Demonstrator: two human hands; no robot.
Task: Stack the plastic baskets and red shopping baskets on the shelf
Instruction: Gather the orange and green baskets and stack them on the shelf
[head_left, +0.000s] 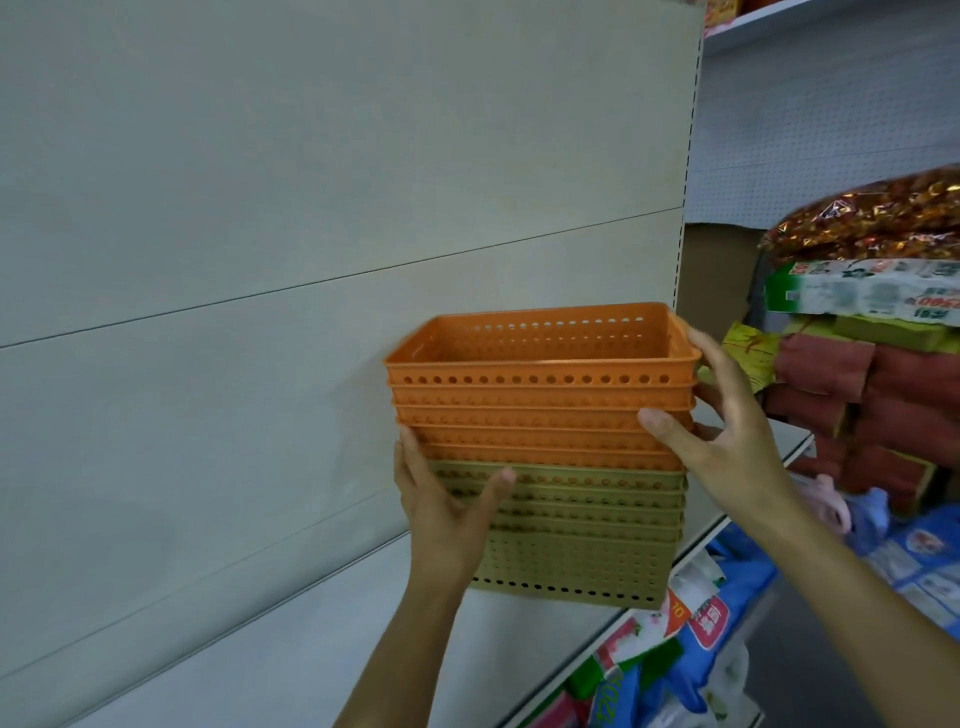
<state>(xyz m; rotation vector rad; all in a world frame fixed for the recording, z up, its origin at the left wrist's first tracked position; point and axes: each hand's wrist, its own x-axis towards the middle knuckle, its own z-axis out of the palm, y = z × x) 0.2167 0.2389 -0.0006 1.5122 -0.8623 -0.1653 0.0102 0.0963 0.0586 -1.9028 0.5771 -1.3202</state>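
A nested stack of perforated plastic baskets rests on the shelf board (322, 639). Several orange baskets (540, 395) sit on top of several olive-tan baskets (582, 551). My left hand (441, 509) grips the stack's left side where the orange and tan baskets meet, thumb across the front. My right hand (722, 431) holds the right side of the orange baskets, thumb on the front and fingers around the rim corner. No red shopping baskets are visible.
The pale back panel (208, 208) of the shelf rises behind the stack. To the right, another shelf holds red paper bundles (883, 405), boxed goods (862, 296) and a shiny foil bag (872, 218). Blue packaged goods (691, 654) fill the shelf below.
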